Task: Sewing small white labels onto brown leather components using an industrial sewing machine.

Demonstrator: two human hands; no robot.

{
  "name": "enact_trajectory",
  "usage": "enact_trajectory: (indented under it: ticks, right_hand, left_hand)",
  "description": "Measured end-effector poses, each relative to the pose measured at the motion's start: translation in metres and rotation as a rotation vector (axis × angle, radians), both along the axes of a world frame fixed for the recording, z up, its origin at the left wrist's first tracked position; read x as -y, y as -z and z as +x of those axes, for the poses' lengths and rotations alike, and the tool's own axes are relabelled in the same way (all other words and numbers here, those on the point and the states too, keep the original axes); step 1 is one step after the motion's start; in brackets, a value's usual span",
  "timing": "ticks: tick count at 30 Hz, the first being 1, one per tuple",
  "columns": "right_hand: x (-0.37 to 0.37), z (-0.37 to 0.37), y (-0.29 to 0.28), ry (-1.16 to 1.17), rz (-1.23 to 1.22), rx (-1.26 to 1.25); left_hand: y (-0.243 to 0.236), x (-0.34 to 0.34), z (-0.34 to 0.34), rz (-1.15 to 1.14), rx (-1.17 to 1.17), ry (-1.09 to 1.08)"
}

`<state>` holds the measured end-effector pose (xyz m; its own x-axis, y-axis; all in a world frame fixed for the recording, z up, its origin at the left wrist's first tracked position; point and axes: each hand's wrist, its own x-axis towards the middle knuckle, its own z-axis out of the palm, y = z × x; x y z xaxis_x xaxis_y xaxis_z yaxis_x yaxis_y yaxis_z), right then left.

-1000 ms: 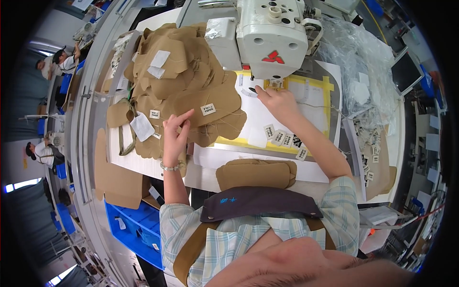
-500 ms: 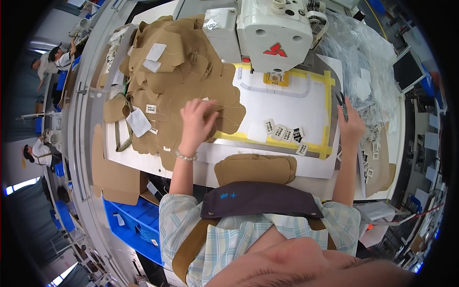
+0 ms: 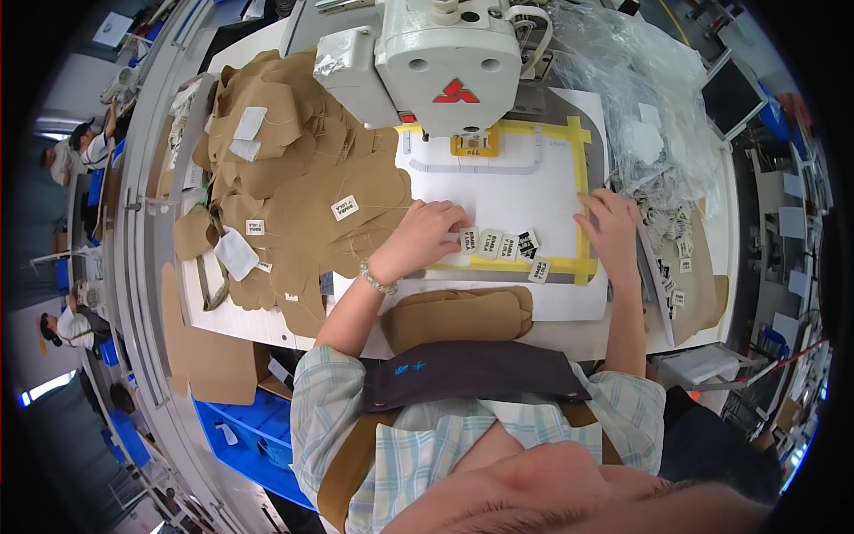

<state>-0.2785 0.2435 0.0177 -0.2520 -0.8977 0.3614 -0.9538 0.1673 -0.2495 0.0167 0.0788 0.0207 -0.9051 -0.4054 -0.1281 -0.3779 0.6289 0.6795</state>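
Small white fabric labels [image 3: 507, 247] lie in a row on a white sheet edged with yellow tape [image 3: 580, 209]; a black label [image 3: 528, 240] is among them. My left hand [image 3: 416, 240] reaches in from the left, its fingers closed at the edge of the leftmost label [image 3: 469, 238]. By the tape's right side is my right hand [image 3: 612, 233], thumb and forefinger apart, with nothing visible between them. Left of my left hand spreads a heap of brown fabric pieces [image 3: 294, 196], one bearing a white label [image 3: 344, 207]. The head of a white sewing machine [image 3: 449, 62] stands beyond the sheet.
Folded brown fabric [image 3: 458, 316] lies along the near table edge. Clear plastic film [image 3: 623, 80] and more labels [image 3: 680, 254] cover the right side. A blue bin [image 3: 253, 445] and a cardboard box [image 3: 209, 351] stand at lower left. Two people are far left.
My left hand has moved right, from the brown fabric to the labels, uncovering the label on the fabric. My right hand has come toward the tape; the dark thread snips it held no longer show.
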Motion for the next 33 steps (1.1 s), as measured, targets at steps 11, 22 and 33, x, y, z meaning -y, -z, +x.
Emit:
enact_trajectory:
  ticks: [11,22,33]
  right_hand:
    - [0.032,0.038,0.008,-0.348,-0.335,-0.240]
    - [0.053,0.089,0.001,-0.297,-0.350,0.140]
    - [0.060,0.079,0.001,-0.161,0.176,1.263]
  left_hand:
    - [-0.012,-0.006,-0.016,0.169,-0.279,-0.270]
    - [0.013,0.004,-0.044,0.520,-0.454,-0.384]
    - [0.010,0.014,-0.039,0.602,-0.460,-0.333]
